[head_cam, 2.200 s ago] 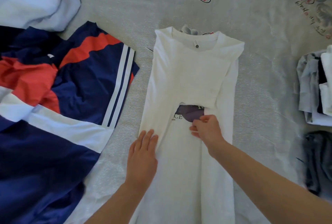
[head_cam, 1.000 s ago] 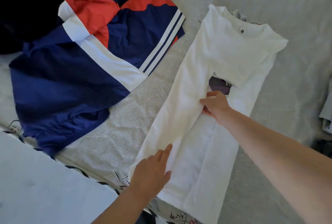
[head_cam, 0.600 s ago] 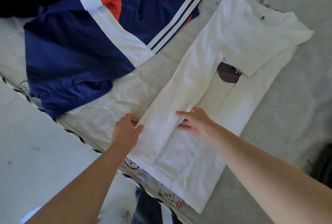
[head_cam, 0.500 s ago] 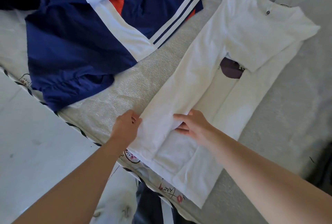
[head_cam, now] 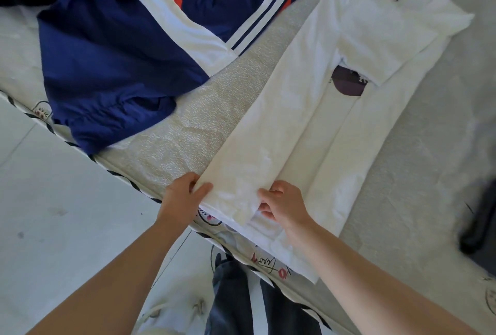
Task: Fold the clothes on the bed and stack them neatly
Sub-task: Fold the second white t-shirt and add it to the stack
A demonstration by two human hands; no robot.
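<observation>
While the white T-shirt (head_cam: 316, 130) lies lengthwise on the grey bed cover (head_cam: 182, 130) with both sides folded in to the middle, the head view shows both hands at its hem end near the bed's edge. The left hand (head_cam: 182, 197) pinches the outer edge of the folded left panel, thumb on top. The right hand (head_cam: 284, 206) curls its fingers round the inner edge of the same panel. A dark print (head_cam: 346, 85) shows between the folds. A navy, white and orange jacket (head_cam: 128, 47) lies crumpled to the left, apart from the shirt. Pale floor (head_cam: 59, 214) lies below the bed's edge.
</observation>
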